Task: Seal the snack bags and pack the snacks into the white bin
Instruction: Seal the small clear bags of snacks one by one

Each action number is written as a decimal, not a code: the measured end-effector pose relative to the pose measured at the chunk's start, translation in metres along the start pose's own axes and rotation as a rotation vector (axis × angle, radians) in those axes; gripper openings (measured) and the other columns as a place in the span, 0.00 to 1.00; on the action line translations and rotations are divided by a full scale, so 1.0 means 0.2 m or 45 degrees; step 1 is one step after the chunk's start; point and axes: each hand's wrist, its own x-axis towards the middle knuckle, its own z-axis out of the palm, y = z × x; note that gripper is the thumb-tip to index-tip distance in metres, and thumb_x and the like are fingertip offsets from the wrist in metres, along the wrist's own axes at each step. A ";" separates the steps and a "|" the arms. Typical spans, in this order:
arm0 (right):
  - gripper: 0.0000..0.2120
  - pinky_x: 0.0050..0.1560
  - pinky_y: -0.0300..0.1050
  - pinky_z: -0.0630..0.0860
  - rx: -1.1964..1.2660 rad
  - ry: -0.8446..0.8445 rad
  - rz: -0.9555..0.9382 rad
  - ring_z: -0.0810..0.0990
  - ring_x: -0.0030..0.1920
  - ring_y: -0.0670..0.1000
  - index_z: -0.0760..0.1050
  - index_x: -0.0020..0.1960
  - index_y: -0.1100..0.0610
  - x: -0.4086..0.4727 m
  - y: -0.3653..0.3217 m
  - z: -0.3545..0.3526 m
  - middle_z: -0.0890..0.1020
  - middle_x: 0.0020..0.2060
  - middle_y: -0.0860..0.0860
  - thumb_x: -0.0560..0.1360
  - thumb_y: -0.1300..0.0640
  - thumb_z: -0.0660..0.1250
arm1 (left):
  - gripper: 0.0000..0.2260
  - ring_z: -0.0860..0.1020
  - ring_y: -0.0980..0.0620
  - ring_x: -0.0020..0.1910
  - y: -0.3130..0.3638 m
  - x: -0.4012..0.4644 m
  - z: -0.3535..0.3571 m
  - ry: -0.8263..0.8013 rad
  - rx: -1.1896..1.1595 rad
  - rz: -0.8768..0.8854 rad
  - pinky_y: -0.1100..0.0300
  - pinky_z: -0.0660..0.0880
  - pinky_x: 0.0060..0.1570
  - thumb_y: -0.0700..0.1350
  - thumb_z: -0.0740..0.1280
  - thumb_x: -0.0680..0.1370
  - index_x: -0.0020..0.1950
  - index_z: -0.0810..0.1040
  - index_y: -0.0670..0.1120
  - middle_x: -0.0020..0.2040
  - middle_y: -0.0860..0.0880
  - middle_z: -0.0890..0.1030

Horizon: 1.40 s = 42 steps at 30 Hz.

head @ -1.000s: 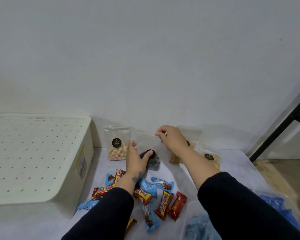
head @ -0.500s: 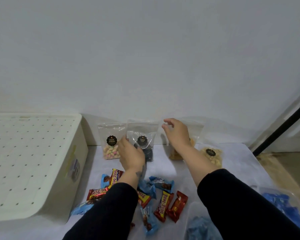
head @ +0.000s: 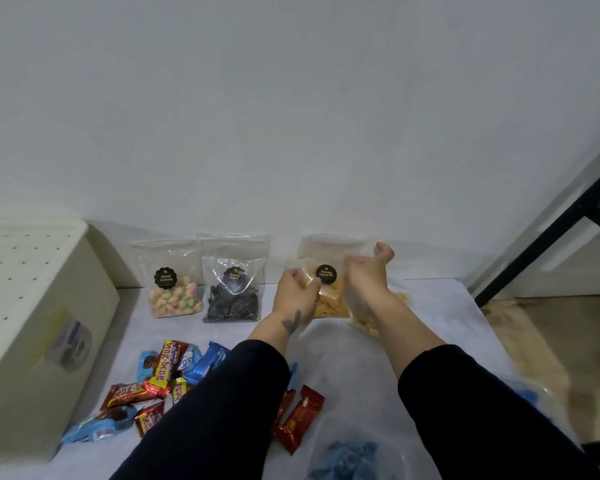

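Three clear snack bags with black round labels stand against the wall: one of pastel puffs [head: 172, 282], one of dark spiral sweets [head: 234, 284], one of yellow chips [head: 327, 285]. My left hand [head: 294, 294] grips the chip bag's left side. My right hand [head: 368, 277] is at that bag's right side, fingers curled near its top corner. A fourth bag of pale snacks [head: 368, 322] lies flat, mostly hidden under my right forearm. The white bin [head: 32, 327], with a dotted lid on top, stands at the left.
Several wrapped chocolate bars and blue wafer packs [head: 167, 375] lie scattered on the white table in front. A red bar [head: 300, 422] lies between my arms. Clear bags of blue items [head: 347, 459] sit at the near edge. A black frame [head: 548, 237] leans at the right.
My left hand let go of the dark sweets bag, which now stands beside the pastel one. Both hands moved right onto the yellow chip bag.
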 end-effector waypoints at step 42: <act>0.06 0.44 0.46 0.78 -0.569 -0.459 -0.662 0.78 0.37 0.51 0.75 0.40 0.53 -0.31 0.03 -0.55 0.83 0.38 0.56 0.76 0.58 0.63 | 0.06 0.78 0.60 0.42 0.11 -0.50 0.05 0.367 -0.421 0.287 0.65 0.73 0.47 0.45 0.64 0.79 0.50 0.79 0.44 0.40 0.53 0.80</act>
